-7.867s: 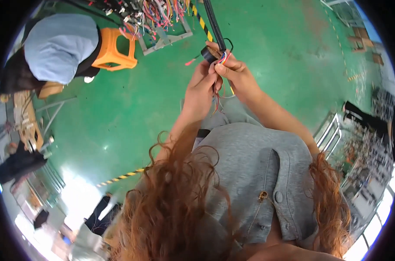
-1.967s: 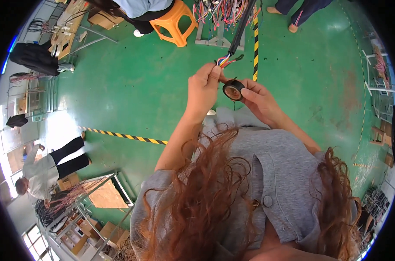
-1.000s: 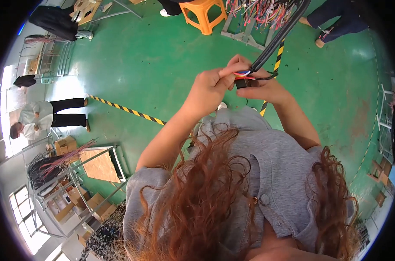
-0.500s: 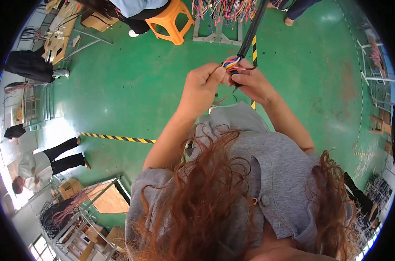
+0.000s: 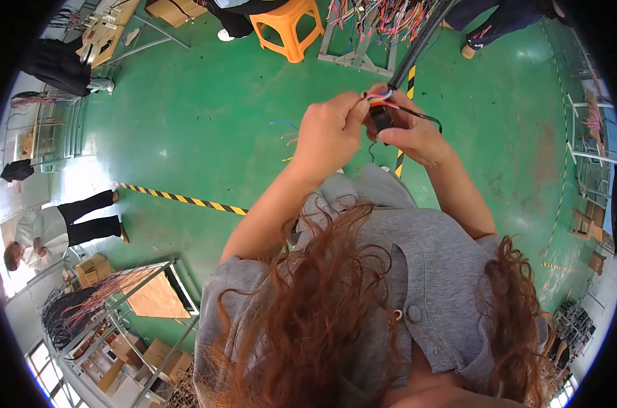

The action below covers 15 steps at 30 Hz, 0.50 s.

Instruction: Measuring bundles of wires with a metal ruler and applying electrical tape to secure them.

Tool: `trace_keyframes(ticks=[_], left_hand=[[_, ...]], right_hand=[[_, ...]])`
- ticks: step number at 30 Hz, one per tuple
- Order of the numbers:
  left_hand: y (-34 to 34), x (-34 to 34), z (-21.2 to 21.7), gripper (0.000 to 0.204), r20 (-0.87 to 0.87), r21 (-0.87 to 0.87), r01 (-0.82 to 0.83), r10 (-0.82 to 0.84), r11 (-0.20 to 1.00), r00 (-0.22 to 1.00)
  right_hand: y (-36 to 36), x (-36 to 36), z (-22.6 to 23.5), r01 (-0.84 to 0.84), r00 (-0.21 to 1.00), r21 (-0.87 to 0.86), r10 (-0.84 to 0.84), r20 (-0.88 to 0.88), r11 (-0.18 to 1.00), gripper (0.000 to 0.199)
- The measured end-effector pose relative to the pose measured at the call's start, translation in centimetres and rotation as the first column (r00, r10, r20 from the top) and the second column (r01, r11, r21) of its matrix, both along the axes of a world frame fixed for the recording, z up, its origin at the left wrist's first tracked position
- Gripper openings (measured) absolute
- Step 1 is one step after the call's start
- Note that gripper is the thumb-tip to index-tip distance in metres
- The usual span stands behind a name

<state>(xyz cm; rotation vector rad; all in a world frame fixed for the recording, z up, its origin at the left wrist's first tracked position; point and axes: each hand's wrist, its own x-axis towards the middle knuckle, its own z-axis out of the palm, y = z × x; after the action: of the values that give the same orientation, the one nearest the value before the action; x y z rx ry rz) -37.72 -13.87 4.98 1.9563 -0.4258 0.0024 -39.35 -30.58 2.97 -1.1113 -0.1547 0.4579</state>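
In front of me a thick black sleeved cable (image 5: 420, 51) slants down from the upper right. Thin coloured wires (image 5: 378, 100), among them red, white, blue and yellow, fan out of its end. My left hand (image 5: 330, 132) is closed in a pinch on these wires. Loose wire ends (image 5: 289, 136) show beyond its left side. My right hand (image 5: 417, 139) curls around a small black block-like piece (image 5: 381, 118) just below the wires, thumb at its lower end; its exact kind is unclear. A black wire (image 5: 424, 117) loops over the right hand.
An orange stool (image 5: 289, 30) and a metal rack (image 5: 356, 61) hung with wire bundles stand ahead, people beside them. Yellow-black tape (image 5: 186, 198) marks the green floor (image 5: 206, 136). At left are a workbench (image 5: 115, 30) and a standing person (image 5: 64, 228); a wire-laden cart (image 5: 152, 292) is lower left.
Both hands have shifted slightly right with the cable. The right thumb sits lower, so more of the black piece shows. The loose wire ends now stick out left of my left hand.
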Motion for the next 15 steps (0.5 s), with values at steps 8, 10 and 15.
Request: trace_keyframes(ticks=[8,10,15], left_hand=[[0.3,-0.1,0.3,0.023,-0.208,-0.211,0.114,-0.159,0.971,0.965],[0.3,-0.2,0.4,0.026,-0.303,-0.212,0.142,-0.203,0.967,0.931],[0.7,0.1,1.1,0.027,-0.441,-0.154,0.190,-0.240,0.970,0.865]], right_hand=[[-0.2,0.8,-2.3,0.110,0.989,-0.058,-0.115,-0.095,0.992,0.051],[-0.3,1.0,-1.4,0.058,0.998,-0.085,-0.057,0.010,0.995,0.051],[-1.3,1.3,0.7,-0.095,0.969,-0.211,0.139,0.205,0.973,0.050]])
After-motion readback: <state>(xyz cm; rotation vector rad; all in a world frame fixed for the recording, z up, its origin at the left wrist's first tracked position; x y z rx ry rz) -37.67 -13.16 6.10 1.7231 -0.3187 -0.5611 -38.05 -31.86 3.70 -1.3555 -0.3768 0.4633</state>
